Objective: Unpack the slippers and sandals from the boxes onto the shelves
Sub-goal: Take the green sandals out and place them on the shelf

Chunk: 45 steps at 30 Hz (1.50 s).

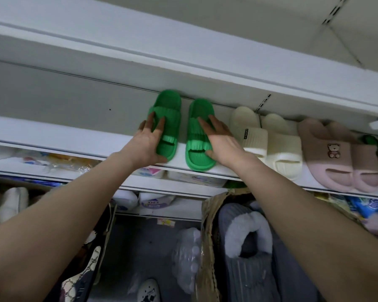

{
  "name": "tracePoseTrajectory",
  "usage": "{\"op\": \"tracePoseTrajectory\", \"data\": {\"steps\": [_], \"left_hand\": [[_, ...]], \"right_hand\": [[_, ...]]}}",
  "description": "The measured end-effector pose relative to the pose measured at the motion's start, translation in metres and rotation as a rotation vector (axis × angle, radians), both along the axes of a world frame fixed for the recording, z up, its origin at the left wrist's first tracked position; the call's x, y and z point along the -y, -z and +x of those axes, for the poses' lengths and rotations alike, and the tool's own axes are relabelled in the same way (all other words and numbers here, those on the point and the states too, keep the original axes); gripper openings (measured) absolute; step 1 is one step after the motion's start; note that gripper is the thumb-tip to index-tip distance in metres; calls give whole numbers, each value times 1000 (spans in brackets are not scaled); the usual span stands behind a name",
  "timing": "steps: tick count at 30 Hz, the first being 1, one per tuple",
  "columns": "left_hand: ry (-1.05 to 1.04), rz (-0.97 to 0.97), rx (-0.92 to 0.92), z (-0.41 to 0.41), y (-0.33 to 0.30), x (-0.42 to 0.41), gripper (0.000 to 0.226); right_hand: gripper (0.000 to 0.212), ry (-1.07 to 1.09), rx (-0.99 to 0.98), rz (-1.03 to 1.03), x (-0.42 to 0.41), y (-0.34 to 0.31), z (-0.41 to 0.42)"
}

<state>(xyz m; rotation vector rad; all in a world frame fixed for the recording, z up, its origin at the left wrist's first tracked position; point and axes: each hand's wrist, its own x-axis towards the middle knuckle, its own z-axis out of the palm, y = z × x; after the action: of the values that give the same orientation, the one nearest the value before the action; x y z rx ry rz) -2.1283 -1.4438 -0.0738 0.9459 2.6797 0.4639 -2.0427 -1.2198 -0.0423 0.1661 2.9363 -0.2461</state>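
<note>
A pair of bright green two-strap slippers stands side by side on the white shelf [52, 136], toes toward me. My left hand [150, 144] holds the left green slipper [167, 118], with fingers over its straps and the thumb round its front edge. My right hand [220, 142] holds the right green slipper [198, 136], with fingers spread on its straps and the thumb at the toe opening. The toe of the right slipper sticks out slightly past the shelf's front edge.
To the right on the same shelf stand a cream slipper pair [268, 140] and a pink bear pair [340, 155]. Another shelf board [183, 53] hangs above. Below sit a cardboard box [207, 236] with grey furry slippers [247, 238], plastic wrap [187, 249] and more slippers [81, 277].
</note>
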Motion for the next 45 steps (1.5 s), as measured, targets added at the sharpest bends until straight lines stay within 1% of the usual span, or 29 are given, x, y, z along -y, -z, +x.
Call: {"op": "tracePoseTrajectory", "data": {"steps": [2, 4, 8, 11, 15, 21, 26, 30, 34, 37, 42, 45], "left_hand": [[4, -20, -20, 3, -5, 1, 112], [9, -22, -60, 10, -14, 1, 100], [47, 2, -206, 34, -42, -5, 72], [134, 23, -312, 64, -67, -16, 62], [272, 34, -444, 121, -101, -49, 49], [443, 49, -571, 241, -153, -127, 41], [570, 147, -633, 355, -191, -213, 37], [754, 237, -699, 443, -207, -288, 32], [884, 336, -699, 522, -214, -358, 28], [964, 368, -662, 572, -212, -406, 32], [1044, 438, -554, 631, -191, -484, 32], [1092, 434, -508, 655, -169, -536, 30]], "right_hand": [[98, -9, -4, 10, 0, -3, 4], [94, -17, -12, 43, 0, -9, 11], [76, -64, -111, 134, -3, -30, 42], [69, -121, -183, 198, -12, -51, 78], [67, -183, -256, 285, -35, -79, 143], [60, -159, -280, 431, -100, -125, 287], [59, -54, -248, 516, -171, -157, 431], [55, 19, -220, 587, -226, -173, 550], [51, 157, -212, 605, -271, -177, 648], [49, 270, -226, 595, -301, -175, 710], [45, 409, -226, 544, -353, -153, 787], [43, 472, -205, 519, -389, -130, 824]]}}
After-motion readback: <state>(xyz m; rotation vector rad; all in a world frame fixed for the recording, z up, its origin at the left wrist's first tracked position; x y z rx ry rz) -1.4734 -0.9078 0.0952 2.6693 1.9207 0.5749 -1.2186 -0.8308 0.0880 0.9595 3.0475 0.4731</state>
